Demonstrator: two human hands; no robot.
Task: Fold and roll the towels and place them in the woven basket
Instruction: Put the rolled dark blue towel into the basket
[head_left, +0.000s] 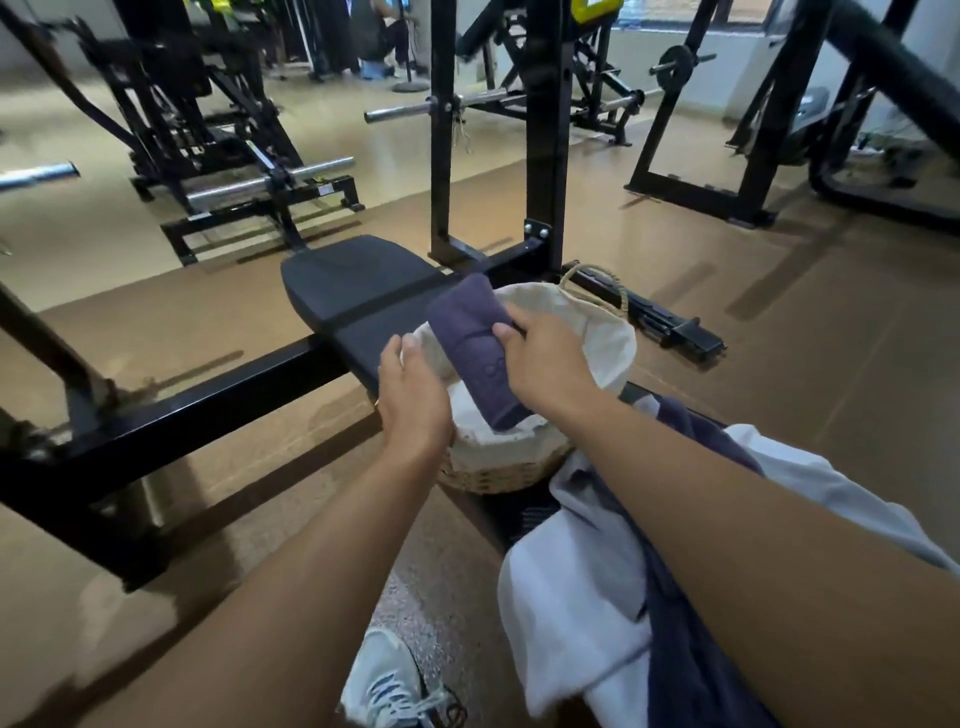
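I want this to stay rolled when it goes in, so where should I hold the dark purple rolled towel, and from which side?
Hold the dark purple rolled towel around its middle, from the right side, as the right hand does now. It is a long roll tilted into the cream-lined woven basket, so fingers wrapped across it there probably stop it unrolling. The left hand steadies the basket rim.

You stand in a gym with a tan floor (779, 322) that reflects light. A black padded bench (358, 291) sits ahead of you, bolted to a black upright rack (545, 130). Behind it are more black weight machines (208, 130) with steel bars, and a window (675, 10) at the top right.
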